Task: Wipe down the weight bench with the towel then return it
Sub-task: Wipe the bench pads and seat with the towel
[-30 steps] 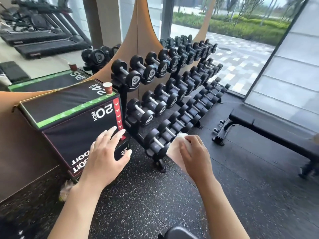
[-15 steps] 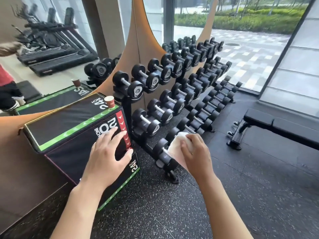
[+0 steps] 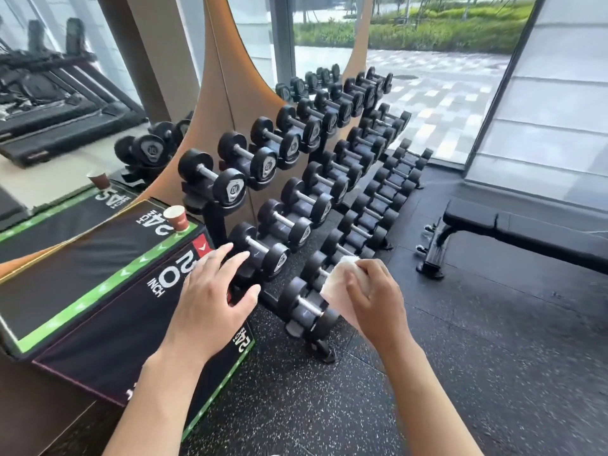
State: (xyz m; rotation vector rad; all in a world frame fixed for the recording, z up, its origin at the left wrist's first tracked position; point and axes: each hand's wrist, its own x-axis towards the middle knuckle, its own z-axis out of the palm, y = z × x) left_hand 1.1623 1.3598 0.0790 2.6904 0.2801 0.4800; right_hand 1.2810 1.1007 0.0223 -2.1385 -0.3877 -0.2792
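We see a black speckled floor (image 3: 460,373) bearing a dumbbell rack (image 3: 316,340), a plyo box (image 3: 98,317) and a weight bench (image 3: 526,235).

One white towel (image 3: 342,291), one black weight bench (image 3: 526,235), one plyo box (image 3: 98,291) and one dumbbell rack (image 3: 312,199) show. Two hands appear. One paper cup (image 3: 176,218) stands on the box. Dumbbells are too many to count.

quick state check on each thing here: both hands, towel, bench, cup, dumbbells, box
left hand: open, fingers spread, holds nothing
right hand: grips the towel
towel: white, bunched, held above the rack
weight bench: flat, bare, untouched
paper cup: upright on the plyo box
plyo box: tilted
dumbbells: racked
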